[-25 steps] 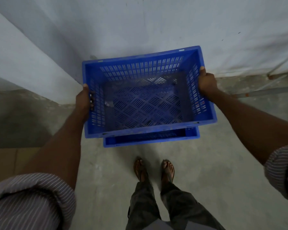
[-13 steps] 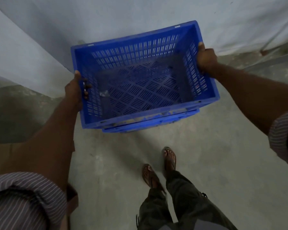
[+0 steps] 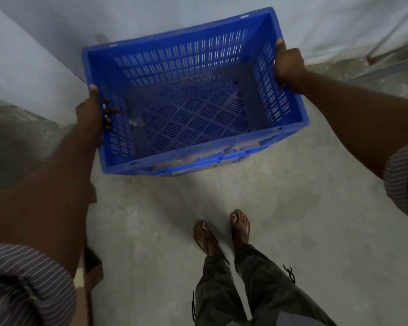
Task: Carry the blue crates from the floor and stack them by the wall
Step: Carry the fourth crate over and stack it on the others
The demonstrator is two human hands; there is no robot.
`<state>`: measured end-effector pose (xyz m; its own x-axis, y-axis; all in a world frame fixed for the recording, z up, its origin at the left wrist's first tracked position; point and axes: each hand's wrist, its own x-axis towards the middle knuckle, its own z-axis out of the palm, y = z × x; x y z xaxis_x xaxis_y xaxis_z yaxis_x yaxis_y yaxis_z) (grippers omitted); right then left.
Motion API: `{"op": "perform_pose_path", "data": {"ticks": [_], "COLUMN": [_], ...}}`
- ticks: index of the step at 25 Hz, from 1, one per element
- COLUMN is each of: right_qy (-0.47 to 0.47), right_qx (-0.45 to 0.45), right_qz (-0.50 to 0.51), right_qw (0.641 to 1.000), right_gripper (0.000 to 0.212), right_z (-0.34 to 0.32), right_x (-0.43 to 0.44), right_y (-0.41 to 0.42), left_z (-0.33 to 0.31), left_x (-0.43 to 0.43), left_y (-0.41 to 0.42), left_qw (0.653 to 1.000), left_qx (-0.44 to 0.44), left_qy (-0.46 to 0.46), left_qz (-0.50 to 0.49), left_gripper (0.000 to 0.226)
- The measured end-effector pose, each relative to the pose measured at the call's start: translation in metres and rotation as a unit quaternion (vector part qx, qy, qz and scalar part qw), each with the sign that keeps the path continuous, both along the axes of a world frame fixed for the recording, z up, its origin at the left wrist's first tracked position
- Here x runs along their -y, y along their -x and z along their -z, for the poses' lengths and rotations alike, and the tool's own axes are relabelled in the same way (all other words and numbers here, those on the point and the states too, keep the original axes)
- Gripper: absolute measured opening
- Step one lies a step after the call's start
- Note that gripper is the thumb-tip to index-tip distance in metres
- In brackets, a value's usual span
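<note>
Left hand (image 3: 91,115): clamped on the left end wall of the blue crate (image 3: 193,100), with the fingertips (image 3: 111,111) pushed through the handle slot to the inside. They could be pinched if the crate drops into place suddenly.
Blue crate: held over a lower crate (image 3: 231,158), close to the wall (image 3: 151,17). I cannot tell whether it rests on it. Its near edge looks a little turned against the one below, so I judge it may seat crooked or slide off. It is hard moulded plastic, rectangular, with slotted walls, a diagonal-slotted bottom and a dusty rim.
Right hand (image 3: 289,64): clamped on the right end wall, thumb on the rim. Letting go too early would tip the crate.
Floor (image 3: 304,208): grey, rough concrete. The feet (image 3: 240,225), in open sandals, stand near the stack, so the toes are at risk.
</note>
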<state>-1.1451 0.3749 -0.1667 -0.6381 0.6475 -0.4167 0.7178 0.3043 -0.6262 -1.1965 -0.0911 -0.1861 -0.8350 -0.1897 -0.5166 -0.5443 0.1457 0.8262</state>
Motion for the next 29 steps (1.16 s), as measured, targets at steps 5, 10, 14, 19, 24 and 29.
{"op": "perform_pose_path", "data": {"ticks": [5,10,14,19,24,29], "right_qy": [-0.019,-0.045,0.007,0.001,-0.012,-0.019], "right_qx": [-0.001,0.011,0.0,0.054,-0.026,-0.152], "right_qz": [0.025,0.032,0.003,-0.066,0.006,0.018], "right_qw": [1.0,0.998,1.0,0.996,1.0,0.988], "right_gripper": [0.107,0.097,0.107,0.076,0.044,0.024], "right_z": [0.016,0.023,0.034,0.038,-0.037,-0.072], "right_x": [-0.009,-0.007,-0.019,-0.032,0.033,0.066], "right_y": [-0.002,-0.006,0.003,-0.029,-0.103,-0.172], "left_z": [-0.003,0.0,0.003,0.004,-0.028,-0.066], "left_x": [-0.002,-0.002,0.001,0.011,0.0,-0.015], "left_y": [0.001,0.005,0.009,-0.015,-0.056,-0.141], "left_qw": [1.0,0.999,0.997,0.982,0.983,0.975], "left_qx": [0.005,-0.015,-0.038,-0.063,-0.064,-0.125], "left_qy": [0.014,0.036,0.066,0.176,0.172,0.165], "left_qz": [0.0,-0.001,-0.01,0.004,0.005,-0.077], "left_gripper": [0.053,0.053,0.055,0.051,0.041,0.034]}}
